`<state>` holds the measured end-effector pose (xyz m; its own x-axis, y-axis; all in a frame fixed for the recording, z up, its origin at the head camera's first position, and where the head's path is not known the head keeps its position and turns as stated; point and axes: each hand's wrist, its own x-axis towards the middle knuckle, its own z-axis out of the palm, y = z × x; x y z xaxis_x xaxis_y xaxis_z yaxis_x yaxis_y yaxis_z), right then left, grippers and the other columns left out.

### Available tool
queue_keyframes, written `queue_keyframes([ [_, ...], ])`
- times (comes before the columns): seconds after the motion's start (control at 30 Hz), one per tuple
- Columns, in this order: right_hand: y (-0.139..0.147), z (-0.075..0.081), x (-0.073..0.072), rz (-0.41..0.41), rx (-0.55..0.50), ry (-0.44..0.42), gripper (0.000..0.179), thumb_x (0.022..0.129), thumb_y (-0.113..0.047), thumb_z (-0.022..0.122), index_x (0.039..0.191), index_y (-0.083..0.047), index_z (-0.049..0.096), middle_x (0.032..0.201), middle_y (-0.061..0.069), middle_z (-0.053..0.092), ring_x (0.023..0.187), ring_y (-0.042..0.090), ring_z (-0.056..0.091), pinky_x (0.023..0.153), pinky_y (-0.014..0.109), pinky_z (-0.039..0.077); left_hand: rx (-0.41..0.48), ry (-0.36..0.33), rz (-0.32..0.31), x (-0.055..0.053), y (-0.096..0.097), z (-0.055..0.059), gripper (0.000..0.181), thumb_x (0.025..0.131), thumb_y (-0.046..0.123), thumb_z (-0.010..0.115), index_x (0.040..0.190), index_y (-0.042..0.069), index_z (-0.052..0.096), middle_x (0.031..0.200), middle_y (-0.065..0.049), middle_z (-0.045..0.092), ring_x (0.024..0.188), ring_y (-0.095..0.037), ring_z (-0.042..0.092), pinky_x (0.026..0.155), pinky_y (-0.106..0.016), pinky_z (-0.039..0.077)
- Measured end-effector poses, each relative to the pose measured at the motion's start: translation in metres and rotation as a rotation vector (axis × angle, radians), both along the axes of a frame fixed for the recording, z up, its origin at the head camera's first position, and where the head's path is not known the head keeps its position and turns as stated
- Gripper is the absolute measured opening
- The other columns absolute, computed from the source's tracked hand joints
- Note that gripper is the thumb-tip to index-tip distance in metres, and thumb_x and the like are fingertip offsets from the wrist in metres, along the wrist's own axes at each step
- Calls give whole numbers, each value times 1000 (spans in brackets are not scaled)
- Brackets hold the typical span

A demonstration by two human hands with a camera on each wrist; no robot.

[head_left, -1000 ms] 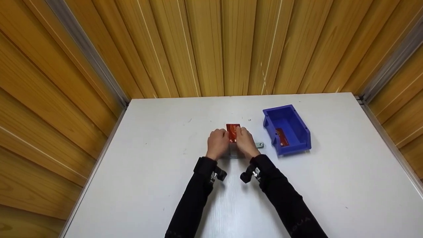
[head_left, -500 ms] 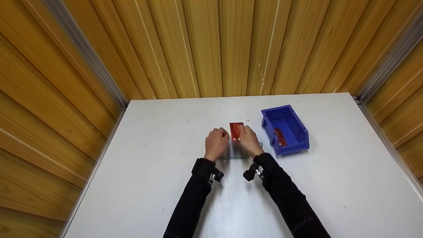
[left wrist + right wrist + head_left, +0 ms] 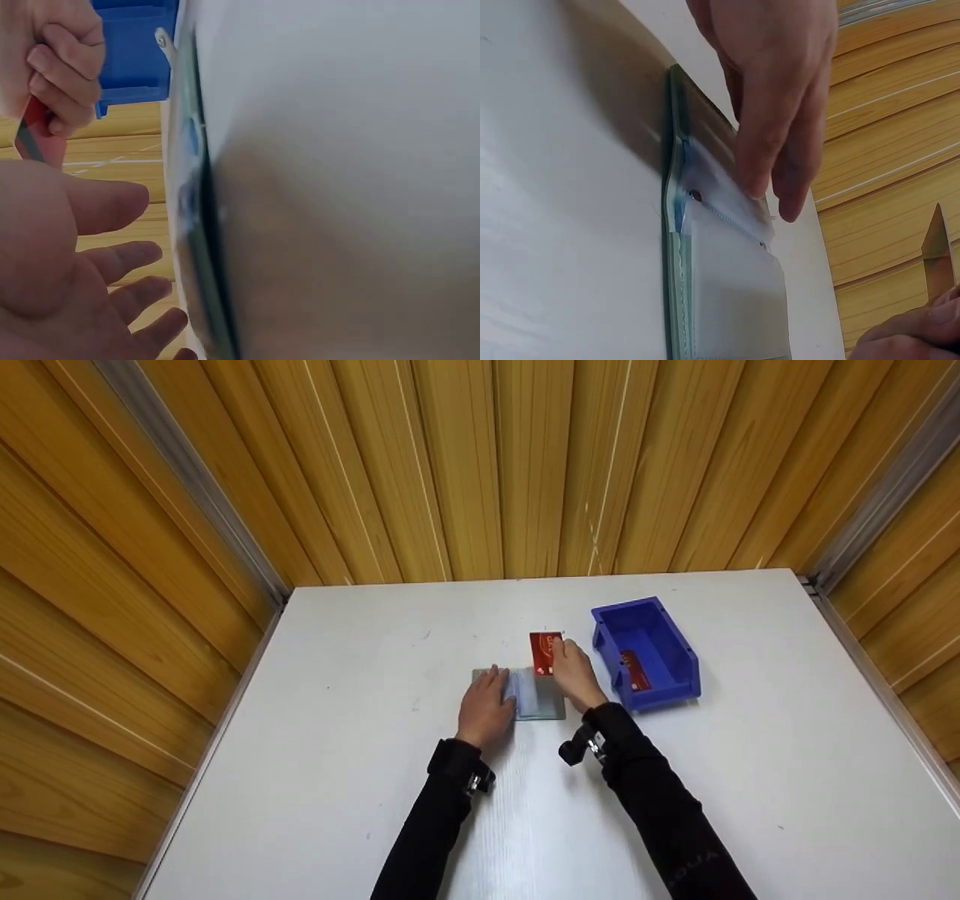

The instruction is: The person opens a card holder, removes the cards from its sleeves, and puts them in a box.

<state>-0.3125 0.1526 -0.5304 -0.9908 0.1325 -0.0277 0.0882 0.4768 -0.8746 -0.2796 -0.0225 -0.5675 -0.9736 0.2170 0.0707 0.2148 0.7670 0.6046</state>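
A pale green card holder (image 3: 551, 706) lies spread on the table, its clear plastic sleeves (image 3: 739, 285) facing up. My left hand (image 3: 486, 711), fingers extended, is over the holder's left half in the head view. In the right wrist view that hand's fingers (image 3: 759, 161) point down close over the sleeves. Between thumb and curled fingers, my right hand (image 3: 577, 675) pinches a red card (image 3: 543, 651), raised above the holder's right side. The left wrist view shows the card's lower part (image 3: 37, 135) sticking out of the right fist. A snap strap (image 3: 166, 46) juts from the holder's far side.
Right of the holder stands a blue plastic bin (image 3: 671, 699) with another red card (image 3: 636, 671) lying in it. The white table (image 3: 360, 750) ends at a wood-look panel wall (image 3: 465, 495) at the back, with similar panels at both sides.
The right hand has carried the red card up and right, away from the left hand. The left hand has uncurled and moved slightly down-left, leaving more of the holder visible.
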Motion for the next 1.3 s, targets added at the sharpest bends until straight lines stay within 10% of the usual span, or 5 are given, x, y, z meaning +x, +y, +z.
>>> queue_keyframes([
  [0.67,13,15,1,-4,-24,-44,39,114,-31,28,98,-4,51,85,5,44,80,21,45,69,31,36,2,8,6,6,-4,-6,47,101,7,50,147,-5,53,156,-22,49,150,-39,40,125,-46,29],
  [1.3,101,44,-4,-101,-11,-20,42,114,-35,21,99,-6,47,90,8,43,79,17,45,66,26,37,-28,2,25,7,-3,-4,46,103,9,52,148,-2,53,156,-19,50,150,-36,41,125,-45,30],
])
